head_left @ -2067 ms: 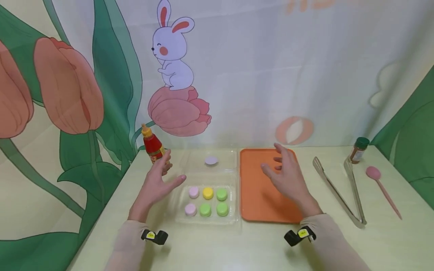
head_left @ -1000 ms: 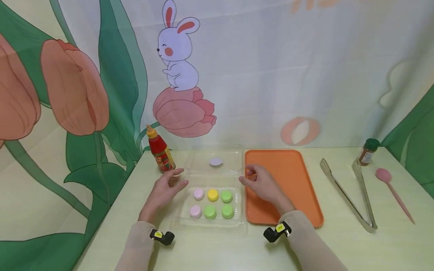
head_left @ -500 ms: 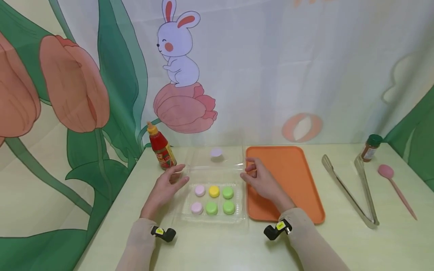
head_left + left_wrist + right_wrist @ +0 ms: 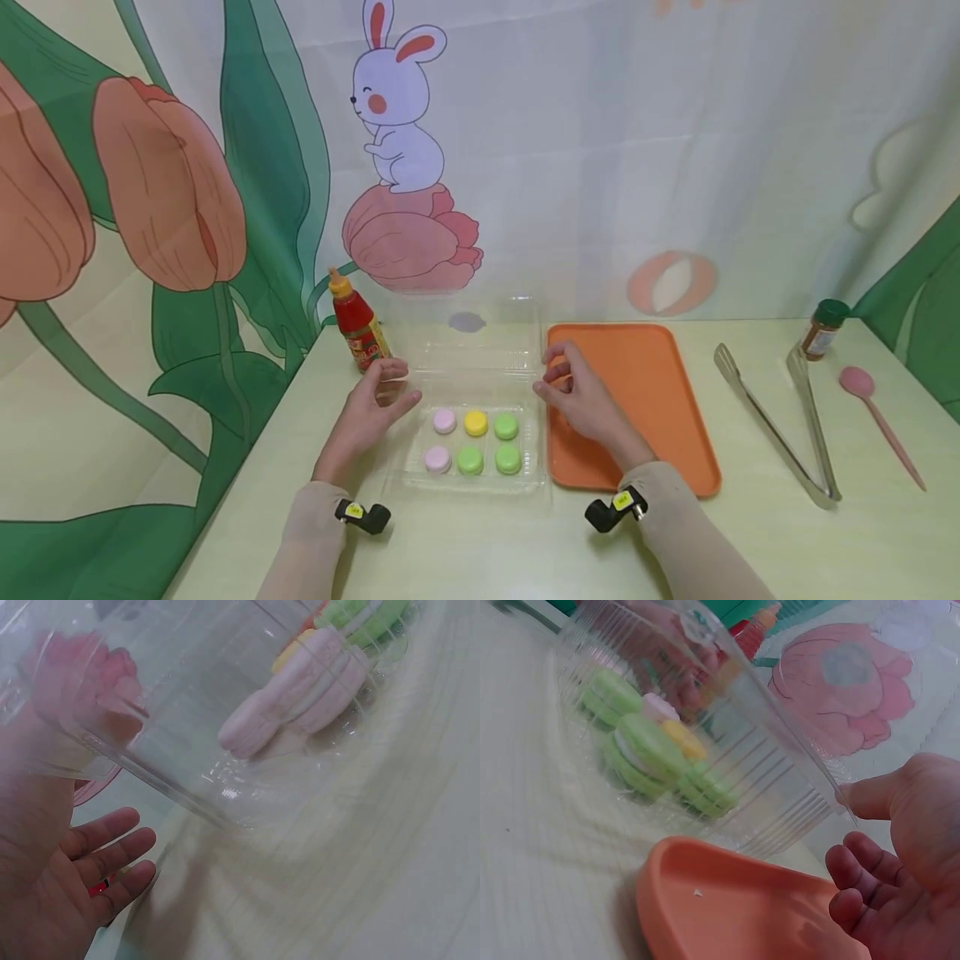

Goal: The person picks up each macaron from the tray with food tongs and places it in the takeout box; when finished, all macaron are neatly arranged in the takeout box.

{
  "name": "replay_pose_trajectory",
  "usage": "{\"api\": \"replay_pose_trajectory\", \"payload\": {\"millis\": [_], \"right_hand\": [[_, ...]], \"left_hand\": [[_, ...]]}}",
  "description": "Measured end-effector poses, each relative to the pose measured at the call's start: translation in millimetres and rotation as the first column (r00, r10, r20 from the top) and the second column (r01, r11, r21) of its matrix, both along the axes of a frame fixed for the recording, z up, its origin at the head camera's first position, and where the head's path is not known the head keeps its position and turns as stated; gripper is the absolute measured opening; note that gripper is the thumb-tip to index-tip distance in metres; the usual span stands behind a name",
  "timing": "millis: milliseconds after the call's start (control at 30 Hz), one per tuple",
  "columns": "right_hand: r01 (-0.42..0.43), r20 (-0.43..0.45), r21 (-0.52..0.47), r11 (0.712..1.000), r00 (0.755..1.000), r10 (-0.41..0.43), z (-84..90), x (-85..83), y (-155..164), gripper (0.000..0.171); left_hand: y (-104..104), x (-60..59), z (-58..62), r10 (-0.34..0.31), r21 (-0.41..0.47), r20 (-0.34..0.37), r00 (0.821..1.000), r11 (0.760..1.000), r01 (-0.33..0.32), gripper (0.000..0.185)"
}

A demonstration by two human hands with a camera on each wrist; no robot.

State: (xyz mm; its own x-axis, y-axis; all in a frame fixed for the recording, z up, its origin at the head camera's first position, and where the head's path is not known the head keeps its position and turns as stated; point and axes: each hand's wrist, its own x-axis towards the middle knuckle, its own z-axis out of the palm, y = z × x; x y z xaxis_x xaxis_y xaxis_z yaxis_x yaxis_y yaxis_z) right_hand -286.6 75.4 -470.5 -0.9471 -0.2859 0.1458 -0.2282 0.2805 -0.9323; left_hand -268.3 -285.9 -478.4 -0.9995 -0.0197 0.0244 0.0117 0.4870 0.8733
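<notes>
A clear plastic clamshell box (image 4: 480,485) holds pink, yellow and green macarons (image 4: 470,460). Its see-through lid (image 4: 483,333) stands tilted up behind the base. My left hand (image 4: 369,412) is at the left end of the hinge, fingers loosely extended. In the left wrist view, its fingers (image 4: 116,859) spread below the plastic edge, and part of the hand is behind the plastic. My right hand (image 4: 585,400) is at the opposite end. In the right wrist view, its thumb (image 4: 877,796) rests on the plastic rim with curled fingers just below.
An orange tray (image 4: 637,392) lies to the right, partly under my right forearm. A red sauce bottle (image 4: 360,325) stands behind my left hand. Metal tongs (image 4: 772,433), a green-capped spice jar (image 4: 821,333) and a pink spoon (image 4: 858,382) lie or stand farther right.
Both hands have come inward from above the table to the sides of the box. The lid, lying back before, has swung up; the hands barely move in the last second.
</notes>
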Motion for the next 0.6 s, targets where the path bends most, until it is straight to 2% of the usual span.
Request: {"api": "replay_pose_trajectory", "payload": {"millis": [267,433,600], "right_hand": [[0.039,-0.032,-0.013,0.999,0.999,-0.04,2.6,1.9,-1.2,0.025],[0.034,-0.008,-0.056,0.998,0.999,-0.034,1.9,2.7,-2.1,0.015],[0.051,0.013,-0.069,0.996,0.999,-0.051,3.1,2.7,-2.7,0.015]], "left_hand": [[0.6,2.2,2.6,-0.006,-0.018,-0.021,1.0,1.0,0.006,0.055],[-0.9,6.0,8.6,-0.022,-0.039,-0.019,1.0,0.999,0.021,0.049],[-10.8,6.3,12.8,-0.086,-0.025,-0.008,0.996,0.996,0.086,0.048]]}}
